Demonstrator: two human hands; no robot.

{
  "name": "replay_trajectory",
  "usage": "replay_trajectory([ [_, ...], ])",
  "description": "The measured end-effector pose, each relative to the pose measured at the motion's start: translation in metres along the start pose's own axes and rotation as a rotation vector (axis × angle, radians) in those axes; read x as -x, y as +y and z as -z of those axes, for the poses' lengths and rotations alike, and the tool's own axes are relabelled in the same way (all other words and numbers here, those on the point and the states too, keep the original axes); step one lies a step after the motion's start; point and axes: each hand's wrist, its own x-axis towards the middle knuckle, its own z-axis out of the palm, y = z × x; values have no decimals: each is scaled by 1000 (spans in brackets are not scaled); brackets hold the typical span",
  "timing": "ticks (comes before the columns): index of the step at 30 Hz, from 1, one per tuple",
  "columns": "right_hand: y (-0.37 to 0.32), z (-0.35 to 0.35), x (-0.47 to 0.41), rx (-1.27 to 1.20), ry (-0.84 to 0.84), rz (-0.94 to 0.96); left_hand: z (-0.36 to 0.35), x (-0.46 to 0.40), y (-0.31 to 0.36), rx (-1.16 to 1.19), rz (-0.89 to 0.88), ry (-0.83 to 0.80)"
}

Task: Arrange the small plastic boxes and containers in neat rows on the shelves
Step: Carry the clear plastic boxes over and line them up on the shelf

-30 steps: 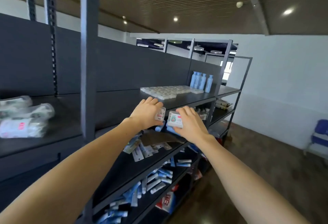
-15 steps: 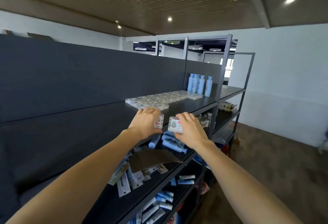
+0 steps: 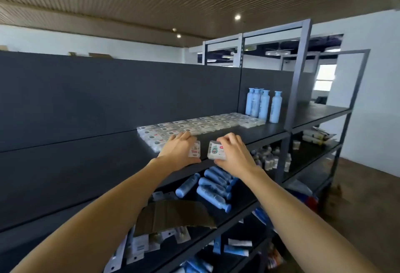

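- Both hands are up at the front edge of the top shelf (image 3: 216, 140), about the middle of the frame.
- The left hand (image 3: 179, 150) grips a small clear plastic box (image 3: 194, 149) with a red-and-white label, fingers curled over the top and thumb underneath. The box is turned on edge, so you mostly see its narrow face.
- The right hand (image 3: 234, 153) pinches a second small box (image 3: 216, 151), this one with a green cartoon label and a red tag facing the camera. Fingers curl over its top edge, thumb under it.
- The two boxes sit just beside each other with a narrow gap between them, both at the shelf's front lip. Can't tell if either actually rests on the shelf.
- Right behind the hands, a neat grid of the same little boxes (image 3: 194, 126) lies flat on the top shelf, running toward the right. The left fingertips reach its near corner.
- At the far right end of that grid, a cluster of pale blue bottles (image 3: 263, 106) stands upright against the dark back panel.
- On the shelf below, lower middle of the frame, darker blue bottles (image 3: 213, 188) lie on their sides in a loose pile, with a flattened piece of brown cardboard (image 3: 173, 214) to their left.
- Under the cardboard, carded blister packs (image 3: 140, 249) are scattered about.
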Motion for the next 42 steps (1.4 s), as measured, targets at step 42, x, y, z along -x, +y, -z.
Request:
replay_trajectory([
  [42, 155, -122, -185, -406, -130, 440, -107, -157, 41, -156, 479, 134],
])
